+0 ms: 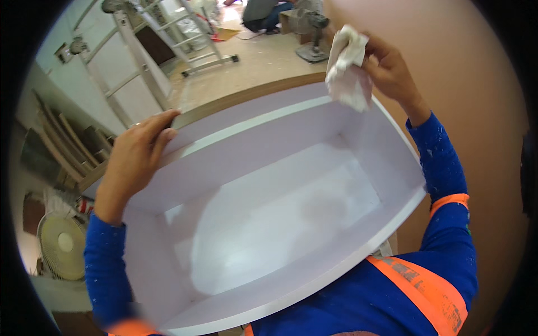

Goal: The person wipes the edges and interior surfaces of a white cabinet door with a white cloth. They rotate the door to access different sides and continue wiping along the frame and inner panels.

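In front of me is a white drawer-like box (252, 235), open at the top, its near rim close to my body. A wood-grain panel (252, 91) runs along its far side, with a gap between panel and box wall. My left hand (136, 153) grips the panel's top edge towards the left, fingers over it and thumb on the inner side. Raised above the far right corner, my right hand (391, 71) pinches a crumpled white cloth (349, 69) that hangs down over the rim. Shadows fall across the box's bare inner bottom.
An aluminium ladder (143, 71) stands beyond the panel at the left. Curved boards (63, 138) lean by the wall. One fan (63, 245) is at lower left, another (311, 31) at the back. A person (262, 14) crouches far off. A brown surface (470, 105) rises at right.
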{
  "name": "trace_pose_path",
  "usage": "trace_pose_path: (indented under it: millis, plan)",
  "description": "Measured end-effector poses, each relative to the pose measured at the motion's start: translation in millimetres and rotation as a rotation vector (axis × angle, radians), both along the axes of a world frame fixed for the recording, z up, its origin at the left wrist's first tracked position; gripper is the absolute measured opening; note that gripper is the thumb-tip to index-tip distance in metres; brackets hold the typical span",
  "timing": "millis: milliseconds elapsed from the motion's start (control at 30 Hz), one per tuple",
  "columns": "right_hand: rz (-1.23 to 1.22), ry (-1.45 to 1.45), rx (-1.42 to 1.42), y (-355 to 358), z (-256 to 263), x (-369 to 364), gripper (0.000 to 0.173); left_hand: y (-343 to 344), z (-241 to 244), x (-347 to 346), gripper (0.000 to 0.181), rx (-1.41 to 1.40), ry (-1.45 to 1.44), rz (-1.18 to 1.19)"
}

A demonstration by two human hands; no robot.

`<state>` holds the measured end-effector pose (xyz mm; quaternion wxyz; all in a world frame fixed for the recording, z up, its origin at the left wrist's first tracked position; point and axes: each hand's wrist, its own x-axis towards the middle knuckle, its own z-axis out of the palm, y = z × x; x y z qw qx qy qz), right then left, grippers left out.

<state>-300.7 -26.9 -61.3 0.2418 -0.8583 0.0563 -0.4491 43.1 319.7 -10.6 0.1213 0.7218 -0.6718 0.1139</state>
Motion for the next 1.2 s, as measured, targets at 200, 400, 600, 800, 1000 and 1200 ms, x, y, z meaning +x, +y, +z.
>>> trace_pose_path:
  millis: [200, 400, 600, 800, 1000, 1200]
  plan:
    - [-0.395, 0.194, -0.065, -13.6, 0.2, -48.7, 0.033, -16.1, -6.2, 15.4, 0.037, 0.063, 0.075, 0.062]
    - [-0.509, 0.49, -0.4, -45.5, -83.8, -42.3, 0.023, -24.4, -10.3, 20.6, 0.039, 0.026, 0.083, 0.013]
    - [-0.39, 0.498, -0.405, -29.7, -78.4, -29.8, 0.02, -41.3, -11.8, 22.5, 0.039, 0.053, 0.107, 0.029]
    - [-0.085, 0.266, -0.457, 31.6, -68.5, 64.7, 0.022, -48.5, -10.0, 19.0, 0.041, 0.065, 0.152, 0.053]
    - [-0.225, 0.219, -0.632, 30.5, -48.1, 59.8, 0.021, -52.3, -5.7, 12.1, 0.042, 0.014, 0.114, 0.045]
    - [-0.402, 0.3, -0.703, 23.6, -49.9, 41.2, 0.027, -52.9, -12.5, 9.9, 0.044, 0.004, 0.094, 0.058]
